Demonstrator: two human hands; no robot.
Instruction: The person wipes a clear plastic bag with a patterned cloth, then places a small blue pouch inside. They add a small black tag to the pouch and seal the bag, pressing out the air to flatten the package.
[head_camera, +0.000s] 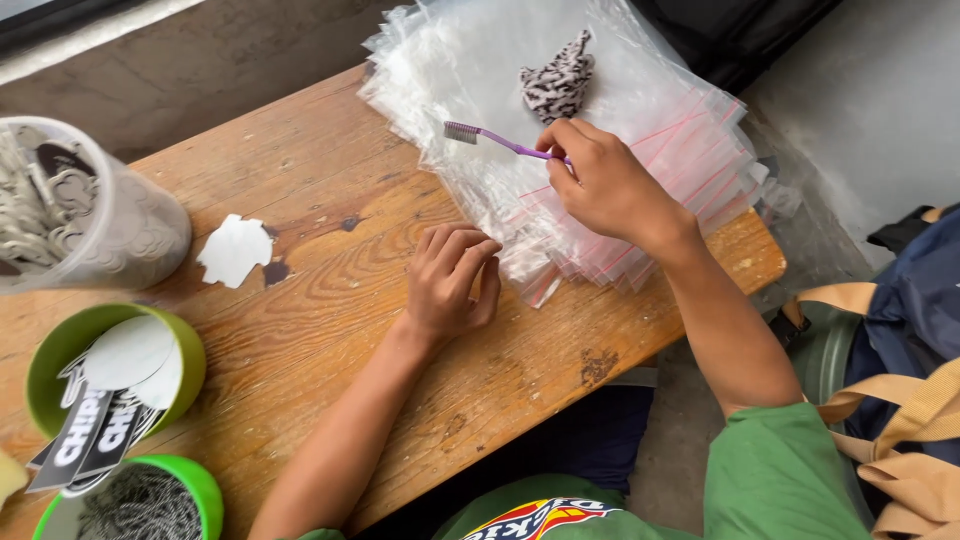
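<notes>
My right hand (600, 180) grips the handle end of a purple toothbrush (492, 138) whose bristle head points left, held just above a thick stack of clear zip bags (660, 130) with red seal strips. A small black-and-white patterned cloth piece (558, 82) lies on top of the stack, behind the brush. My left hand (450, 280) rests on the wooden table (330, 300) with its fingers curled at the near left corner of the bag stack; whether it pinches a bag edge I cannot tell.
At the left stand a clear tub of metal pieces (80, 210), a green cup with card tags (110, 370) and a second green cup with metal chain (140, 500). A white paper scrap (232, 250) lies on the table. Bags (900, 340) sit on the floor, right.
</notes>
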